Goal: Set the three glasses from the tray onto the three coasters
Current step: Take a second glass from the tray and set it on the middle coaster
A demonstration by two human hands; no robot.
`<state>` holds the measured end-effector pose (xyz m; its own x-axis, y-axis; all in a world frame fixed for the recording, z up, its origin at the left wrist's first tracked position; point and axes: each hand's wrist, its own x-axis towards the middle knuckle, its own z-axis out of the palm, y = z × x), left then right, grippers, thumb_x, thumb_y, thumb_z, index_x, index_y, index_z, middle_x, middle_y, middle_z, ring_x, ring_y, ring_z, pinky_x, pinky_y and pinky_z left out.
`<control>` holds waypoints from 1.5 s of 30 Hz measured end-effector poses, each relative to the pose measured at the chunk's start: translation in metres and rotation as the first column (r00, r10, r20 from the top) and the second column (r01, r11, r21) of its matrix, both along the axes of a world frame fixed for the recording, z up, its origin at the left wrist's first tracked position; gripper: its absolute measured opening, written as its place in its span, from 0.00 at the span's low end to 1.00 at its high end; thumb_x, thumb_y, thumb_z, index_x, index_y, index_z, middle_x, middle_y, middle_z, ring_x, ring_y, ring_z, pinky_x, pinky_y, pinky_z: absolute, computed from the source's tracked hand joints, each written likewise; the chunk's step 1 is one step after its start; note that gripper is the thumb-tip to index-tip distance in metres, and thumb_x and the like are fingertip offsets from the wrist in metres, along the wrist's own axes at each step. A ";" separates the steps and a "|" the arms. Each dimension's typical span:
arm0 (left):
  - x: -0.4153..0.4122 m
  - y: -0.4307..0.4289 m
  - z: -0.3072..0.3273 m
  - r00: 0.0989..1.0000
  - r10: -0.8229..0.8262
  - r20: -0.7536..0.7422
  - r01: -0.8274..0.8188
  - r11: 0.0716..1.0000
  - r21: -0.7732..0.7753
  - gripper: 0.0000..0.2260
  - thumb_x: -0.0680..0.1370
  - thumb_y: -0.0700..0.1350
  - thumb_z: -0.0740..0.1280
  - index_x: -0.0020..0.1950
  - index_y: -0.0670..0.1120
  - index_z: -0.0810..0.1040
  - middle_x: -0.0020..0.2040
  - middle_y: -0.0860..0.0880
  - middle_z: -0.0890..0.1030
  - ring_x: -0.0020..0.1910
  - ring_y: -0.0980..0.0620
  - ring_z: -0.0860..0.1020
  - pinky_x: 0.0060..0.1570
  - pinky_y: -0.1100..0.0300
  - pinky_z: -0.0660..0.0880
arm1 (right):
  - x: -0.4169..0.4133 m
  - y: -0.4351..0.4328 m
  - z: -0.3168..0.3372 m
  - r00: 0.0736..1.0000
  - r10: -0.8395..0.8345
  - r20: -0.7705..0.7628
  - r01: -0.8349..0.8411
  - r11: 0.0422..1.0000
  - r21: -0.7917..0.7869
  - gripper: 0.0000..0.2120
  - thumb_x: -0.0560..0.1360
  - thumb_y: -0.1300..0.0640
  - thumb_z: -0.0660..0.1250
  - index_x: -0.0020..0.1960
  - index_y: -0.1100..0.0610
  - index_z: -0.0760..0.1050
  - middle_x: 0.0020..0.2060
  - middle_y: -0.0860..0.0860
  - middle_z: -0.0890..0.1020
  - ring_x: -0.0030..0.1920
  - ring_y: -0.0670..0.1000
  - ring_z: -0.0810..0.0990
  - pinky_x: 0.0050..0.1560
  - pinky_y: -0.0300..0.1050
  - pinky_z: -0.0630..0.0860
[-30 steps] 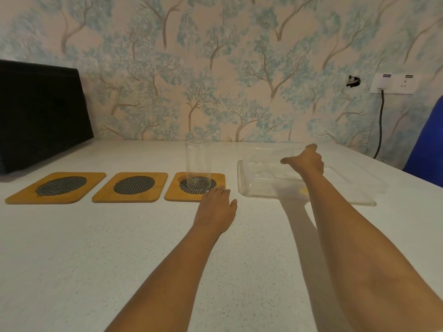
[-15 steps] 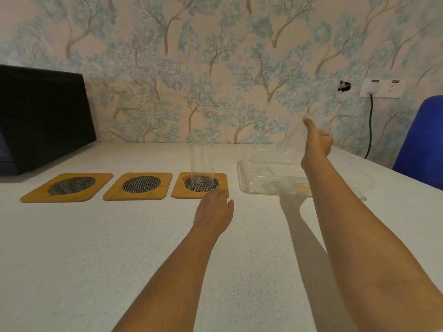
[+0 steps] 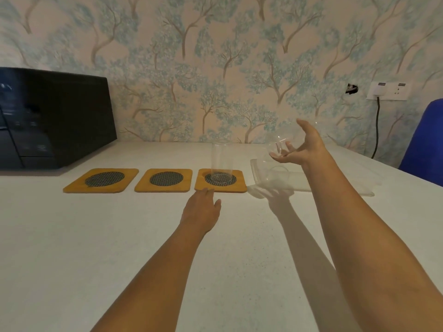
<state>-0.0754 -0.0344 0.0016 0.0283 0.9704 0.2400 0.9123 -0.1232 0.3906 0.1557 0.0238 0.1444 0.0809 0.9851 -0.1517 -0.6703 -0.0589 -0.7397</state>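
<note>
Lifted higher, right hand (image 3: 302, 146) carries glass (image 3: 286, 139) above tray (image 3: 345, 185).

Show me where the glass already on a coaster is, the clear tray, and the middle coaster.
Glass on the coaster (image 3: 221, 164), head view, middle of its clear wall.
Clear tray (image 3: 347, 188), head view, near rim right of the forearm.
Middle coaster (image 3: 165, 179), head view, its dark mesh centre.

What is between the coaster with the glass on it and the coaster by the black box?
Another coaster, with nothing on it, lies between the right coaster holding the glass and the left coaster. The head view shows it.
</note>
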 end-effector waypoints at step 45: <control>-0.158 -0.022 -0.001 0.986 0.136 -0.095 -0.136 0.991 0.000 0.23 0.81 0.54 0.52 0.73 0.44 0.62 0.74 0.44 0.66 0.73 0.44 0.63 0.72 0.50 0.60 | -0.262 0.004 -0.022 0.633 -0.200 0.748 -0.002 0.966 0.259 0.44 0.66 0.51 0.77 0.74 0.54 0.57 0.69 0.58 0.70 0.65 0.57 0.72 0.62 0.47 0.69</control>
